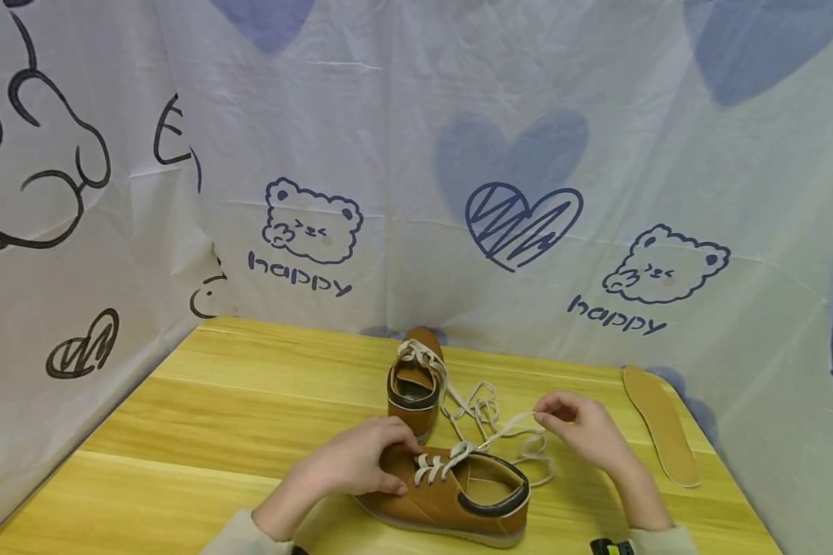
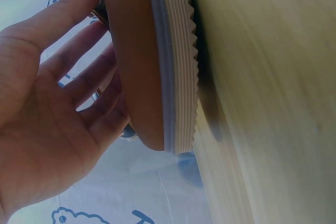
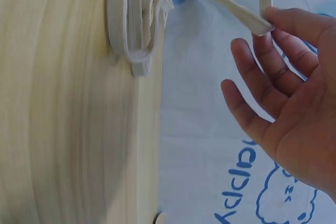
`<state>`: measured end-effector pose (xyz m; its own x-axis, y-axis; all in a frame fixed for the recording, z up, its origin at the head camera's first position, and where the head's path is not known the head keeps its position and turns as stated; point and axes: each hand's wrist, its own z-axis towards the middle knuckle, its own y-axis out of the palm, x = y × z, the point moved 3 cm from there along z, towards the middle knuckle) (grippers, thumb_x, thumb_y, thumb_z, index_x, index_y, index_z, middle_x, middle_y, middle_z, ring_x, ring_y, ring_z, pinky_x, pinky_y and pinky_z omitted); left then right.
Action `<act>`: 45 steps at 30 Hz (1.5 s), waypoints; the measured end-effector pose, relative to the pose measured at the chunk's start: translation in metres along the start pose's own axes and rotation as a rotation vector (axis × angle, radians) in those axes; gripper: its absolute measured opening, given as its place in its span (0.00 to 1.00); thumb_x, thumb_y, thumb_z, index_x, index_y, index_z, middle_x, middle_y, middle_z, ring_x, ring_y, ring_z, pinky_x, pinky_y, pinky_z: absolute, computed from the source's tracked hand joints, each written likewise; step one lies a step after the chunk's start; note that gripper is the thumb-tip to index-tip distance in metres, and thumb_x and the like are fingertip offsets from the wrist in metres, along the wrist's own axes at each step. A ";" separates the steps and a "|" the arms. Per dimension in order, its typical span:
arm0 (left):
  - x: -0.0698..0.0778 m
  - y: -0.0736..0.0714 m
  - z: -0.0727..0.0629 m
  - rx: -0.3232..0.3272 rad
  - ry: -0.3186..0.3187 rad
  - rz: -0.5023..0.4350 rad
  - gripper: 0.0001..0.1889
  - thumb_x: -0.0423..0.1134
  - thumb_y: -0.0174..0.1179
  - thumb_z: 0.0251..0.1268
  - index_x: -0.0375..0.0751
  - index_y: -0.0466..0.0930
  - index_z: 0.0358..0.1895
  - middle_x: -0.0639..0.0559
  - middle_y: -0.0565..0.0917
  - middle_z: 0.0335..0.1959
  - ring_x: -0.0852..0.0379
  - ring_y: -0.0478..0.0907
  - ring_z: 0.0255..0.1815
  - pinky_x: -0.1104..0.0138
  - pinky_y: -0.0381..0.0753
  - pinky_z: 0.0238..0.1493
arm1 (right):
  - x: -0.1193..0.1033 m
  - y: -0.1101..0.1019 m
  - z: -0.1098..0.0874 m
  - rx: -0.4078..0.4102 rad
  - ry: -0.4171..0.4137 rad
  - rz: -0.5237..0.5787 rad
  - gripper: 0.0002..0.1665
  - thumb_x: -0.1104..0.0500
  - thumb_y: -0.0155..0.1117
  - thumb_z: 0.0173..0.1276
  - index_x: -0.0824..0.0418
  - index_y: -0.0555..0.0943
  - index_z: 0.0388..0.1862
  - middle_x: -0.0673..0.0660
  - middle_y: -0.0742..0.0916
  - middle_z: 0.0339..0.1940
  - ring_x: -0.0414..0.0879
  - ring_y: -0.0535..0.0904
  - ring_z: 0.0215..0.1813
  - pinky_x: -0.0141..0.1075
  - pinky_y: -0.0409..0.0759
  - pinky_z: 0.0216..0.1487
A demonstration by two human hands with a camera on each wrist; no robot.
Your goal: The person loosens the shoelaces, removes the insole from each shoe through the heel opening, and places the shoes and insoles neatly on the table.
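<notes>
A brown lace-up shoe point(image 1: 440, 509) with a dark collar stands near the table's front, its toe to the left. My left hand point(image 1: 361, 461) grips the toe end, thumb on the near side and fingers over the far side. In the left wrist view the thumb lies along the brown upper point(image 2: 134, 61), above the ridged sole point(image 2: 181, 77). My right hand point(image 1: 586, 433) pinches a pale shoelace point(image 1: 510, 425) between thumb and forefinger, drawn out from the shoe's top eyelets. The right wrist view shows the lace point(image 3: 226, 1) folding over at the pinch, with the other fingers loosely spread.
Behind stands a second brown shoe point(image 1: 408, 416), toe toward the back, its long laces point(image 1: 484, 408) trailing loosely to the right. A tan insole point(image 1: 658, 428) lies at the table's right edge. Printed cloth point(image 1: 403, 193) hangs behind the wooden table point(image 1: 250, 401) and along its sides.
</notes>
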<state>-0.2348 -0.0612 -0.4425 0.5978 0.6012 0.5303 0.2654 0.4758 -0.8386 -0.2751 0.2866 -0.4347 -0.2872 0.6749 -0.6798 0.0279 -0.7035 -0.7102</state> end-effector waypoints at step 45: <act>-0.001 0.002 0.000 -0.001 -0.002 0.009 0.22 0.43 0.81 0.52 0.52 0.85 0.50 0.61 0.83 0.54 0.51 0.77 0.61 0.53 0.78 0.65 | -0.043 0.060 -0.004 -0.344 -0.245 0.126 0.04 0.54 0.71 0.72 0.51 0.88 0.42 0.45 0.88 0.38 0.40 0.83 0.40 0.35 0.82 0.42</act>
<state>-0.2355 -0.0610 -0.4445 0.5984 0.6072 0.5226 0.2601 0.4697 -0.8436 -0.2574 0.2166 -0.4487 -0.4781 0.4866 -0.7312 0.3826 -0.6340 -0.6721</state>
